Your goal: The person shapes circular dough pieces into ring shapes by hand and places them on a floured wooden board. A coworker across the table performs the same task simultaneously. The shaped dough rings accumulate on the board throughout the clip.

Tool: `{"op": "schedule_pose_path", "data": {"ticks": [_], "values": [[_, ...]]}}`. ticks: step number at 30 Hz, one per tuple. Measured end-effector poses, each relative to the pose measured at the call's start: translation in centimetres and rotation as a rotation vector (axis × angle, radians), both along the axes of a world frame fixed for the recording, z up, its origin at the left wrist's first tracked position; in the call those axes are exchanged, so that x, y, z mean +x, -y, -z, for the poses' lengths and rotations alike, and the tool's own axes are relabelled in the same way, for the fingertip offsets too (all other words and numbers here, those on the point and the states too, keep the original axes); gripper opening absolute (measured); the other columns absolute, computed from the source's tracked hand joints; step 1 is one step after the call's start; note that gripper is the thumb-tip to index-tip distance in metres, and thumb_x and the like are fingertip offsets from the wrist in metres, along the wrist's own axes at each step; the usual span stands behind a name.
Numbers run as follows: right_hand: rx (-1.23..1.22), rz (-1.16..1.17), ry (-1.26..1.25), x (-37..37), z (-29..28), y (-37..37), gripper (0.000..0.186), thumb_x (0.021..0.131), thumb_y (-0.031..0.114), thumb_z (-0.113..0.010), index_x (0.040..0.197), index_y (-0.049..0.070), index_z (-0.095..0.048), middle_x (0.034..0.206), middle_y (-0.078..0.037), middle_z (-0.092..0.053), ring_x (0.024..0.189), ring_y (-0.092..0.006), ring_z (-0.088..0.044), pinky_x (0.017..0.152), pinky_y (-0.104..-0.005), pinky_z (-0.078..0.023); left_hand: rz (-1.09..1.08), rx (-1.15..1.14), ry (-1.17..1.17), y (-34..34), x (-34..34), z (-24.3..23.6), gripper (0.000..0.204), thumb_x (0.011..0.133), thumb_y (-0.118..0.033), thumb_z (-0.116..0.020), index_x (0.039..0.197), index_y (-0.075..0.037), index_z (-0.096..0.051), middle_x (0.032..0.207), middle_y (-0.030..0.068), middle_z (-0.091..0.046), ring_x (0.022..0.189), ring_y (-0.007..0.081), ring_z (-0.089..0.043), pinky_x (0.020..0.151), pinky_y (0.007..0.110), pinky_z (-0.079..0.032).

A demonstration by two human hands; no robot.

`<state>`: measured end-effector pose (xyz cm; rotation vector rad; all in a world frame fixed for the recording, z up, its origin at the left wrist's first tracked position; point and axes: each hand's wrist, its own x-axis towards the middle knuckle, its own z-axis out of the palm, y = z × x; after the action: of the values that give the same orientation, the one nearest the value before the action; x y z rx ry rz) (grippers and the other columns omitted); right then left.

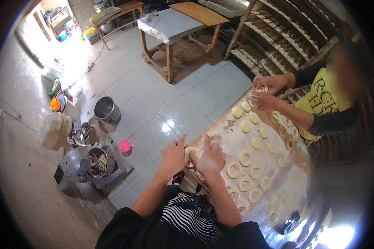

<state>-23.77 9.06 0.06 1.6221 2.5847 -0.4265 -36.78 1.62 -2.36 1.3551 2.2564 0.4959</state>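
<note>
At the near left edge of the floured table, a pale dough ring point(190, 150) sits between my two hands. My left hand point(173, 156) grips its left side, with the index finger stretched forward. My right hand point(210, 161), dusted with flour, has its thumb at the ring's right side and its other fingers spread. The ring's underside and part of its rim are hidden. To the right of my right hand lie several dough rings point(232, 169). Beyond them are several round dough pieces point(256, 143).
Across the table point(232, 128), a co-worker's hands point(266, 93) handle small dough pieces. A rack point(274, 39) of loaded trays stands behind. On the floor at left are a metal pot point(107, 110), a pink container point(126, 147) and a mixer bowl point(100, 162). Another table point(174, 25) stands farther back.
</note>
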Motion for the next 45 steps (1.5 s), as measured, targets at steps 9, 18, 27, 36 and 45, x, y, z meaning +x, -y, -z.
{"op": "schedule_pose_path", "data": {"ticks": [9,18,27,36,45], "values": [[0.158,0.112,-0.532,11.2,-0.6,2.8,0.058,0.091,0.038,-0.064,0.140,0.011,-0.049,0.118,-0.022,-0.060,0.110,-0.0394,-0.059,0.097,-0.0487,-0.046,0.119,0.129,-0.177,0.0,2.4,-2.7,0.065,0.093,-0.031,-0.062,0.146,0.001,-0.040,0.123,0.0272,-0.057,0.117,0.0449,-0.054,0.100,0.051,-0.043],[0.205,0.922,-0.424,40.2,2.0,8.3,0.026,0.089,0.015,-0.065,0.113,0.007,-0.067,0.101,-0.018,-0.069,0.096,-0.0334,-0.067,0.082,-0.0430,-0.053,0.508,0.251,0.416,-4.7,19.9,-3.5,0.047,0.091,-0.015,-0.062,0.135,-0.003,-0.052,0.113,0.0193,-0.062,0.100,0.0342,-0.061,0.086,0.044,-0.050],[-0.101,0.713,-0.476,46.0,0.9,8.8,0.027,0.084,0.016,-0.073,0.104,0.005,-0.058,0.096,-0.013,-0.066,0.090,-0.0307,-0.067,0.078,-0.0412,-0.052,0.946,0.022,0.305,-1.6,38.6,-1.6,0.034,0.096,-0.028,-0.062,0.119,-0.003,-0.061,0.088,0.0216,-0.071,0.079,0.0383,-0.070,0.071,0.045,-0.055],[-0.145,0.745,-1.126,48.2,-2.9,13.3,0.038,0.080,-0.003,-0.068,0.112,0.003,-0.048,0.095,-0.010,-0.062,0.087,-0.0226,-0.063,0.080,-0.0366,-0.052,0.795,0.023,0.758,1.2,42.6,-6.1,0.029,0.089,-0.024,-0.073,0.110,-0.005,-0.069,0.092,0.0142,-0.073,0.087,0.0281,-0.073,0.076,0.036,-0.056],[-0.447,0.434,-1.915,45.5,1.1,12.2,0.061,0.081,-0.003,-0.054,0.140,0.003,-0.042,0.115,-0.012,-0.059,0.112,-0.0249,-0.058,0.096,-0.0353,-0.045,0.647,0.646,0.521,2.4,44.5,-3.6,0.035,0.085,-0.001,-0.060,0.119,-0.003,-0.056,0.086,0.0118,-0.066,0.081,0.0227,-0.060,0.077,0.040,-0.049]]}}
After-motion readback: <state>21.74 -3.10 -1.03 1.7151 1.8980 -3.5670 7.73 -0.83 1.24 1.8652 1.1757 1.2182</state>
